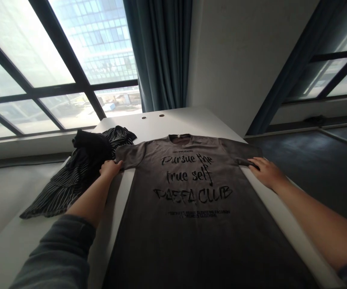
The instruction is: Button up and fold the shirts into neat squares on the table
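T-shirt (188, 192) of grey colour lies flat on the white bench (173, 120), with its collar toward the far edge and its lower part running toward the near edge, out of the view. The printed words are face up and the sleeves go out to both sides, so the cloth seems placed this way to lie smooth and without wrinkles. In the head view, the left hand (110, 168) is at the end of the sleeve (129, 154) on the left side. Its fingers curl a little at the hem, and it is not possible to tell if this grip pinches the cloth or only presses it. The right hand (266, 171) lies on the other sleeve (241, 150) with stretched fingers, so this grip is open and seems to hold the cloth flat by light pressure only. Both arms reach wide because the sleeves are far apart. Striped dark garment (71, 188) lies in a loose heap by the left edge of the bench, with a black bundle (90, 146) on it, just beside the T-shirt, perhaps put there to leave room.
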### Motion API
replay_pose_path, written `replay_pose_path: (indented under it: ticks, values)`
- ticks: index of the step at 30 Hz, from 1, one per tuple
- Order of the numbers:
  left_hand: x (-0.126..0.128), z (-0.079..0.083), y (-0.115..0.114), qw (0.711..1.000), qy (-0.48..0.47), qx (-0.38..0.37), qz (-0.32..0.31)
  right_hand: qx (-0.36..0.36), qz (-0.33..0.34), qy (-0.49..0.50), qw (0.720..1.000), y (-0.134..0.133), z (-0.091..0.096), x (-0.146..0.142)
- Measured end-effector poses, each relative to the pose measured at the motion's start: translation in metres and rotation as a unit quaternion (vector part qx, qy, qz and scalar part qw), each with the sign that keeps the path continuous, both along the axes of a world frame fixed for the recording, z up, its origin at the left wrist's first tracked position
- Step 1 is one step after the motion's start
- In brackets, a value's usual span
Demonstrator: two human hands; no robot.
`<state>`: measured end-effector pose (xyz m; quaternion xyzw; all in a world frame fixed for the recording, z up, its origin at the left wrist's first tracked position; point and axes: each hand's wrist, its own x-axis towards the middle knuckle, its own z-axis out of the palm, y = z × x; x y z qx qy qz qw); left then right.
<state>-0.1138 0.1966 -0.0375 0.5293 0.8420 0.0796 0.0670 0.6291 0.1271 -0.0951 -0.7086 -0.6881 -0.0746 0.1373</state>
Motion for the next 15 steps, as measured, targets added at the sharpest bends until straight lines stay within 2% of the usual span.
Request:
replay_pose_path:
  ticks: [5, 8, 10, 13, 15]
  values:
    - [0.012, -0.003, -0.003, 0.999, -0.018, 0.038, 0.011, -0.006, -0.015, -0.005, 1.0, -0.003, 0.003, -0.001]
    - [0.0, -0.002, -0.012, 0.997, -0.042, 0.059, 0.005, -0.011, -0.016, -0.006, 1.0, -0.002, 0.001, 0.0]
    - [-0.01, 0.0, -0.012, 0.991, -0.095, 0.092, 0.015, -0.013, -0.013, -0.006, 1.0, -0.001, -0.001, 0.003]
    - [-0.021, 0.005, 0.002, 0.974, -0.182, 0.132, 0.029, -0.008, -0.001, -0.003, 1.0, 0.002, -0.006, 0.008]
    - [-0.021, 0.008, 0.016, 0.967, -0.215, 0.132, 0.025, 0.003, 0.004, 0.0, 1.0, 0.004, -0.009, 0.011]
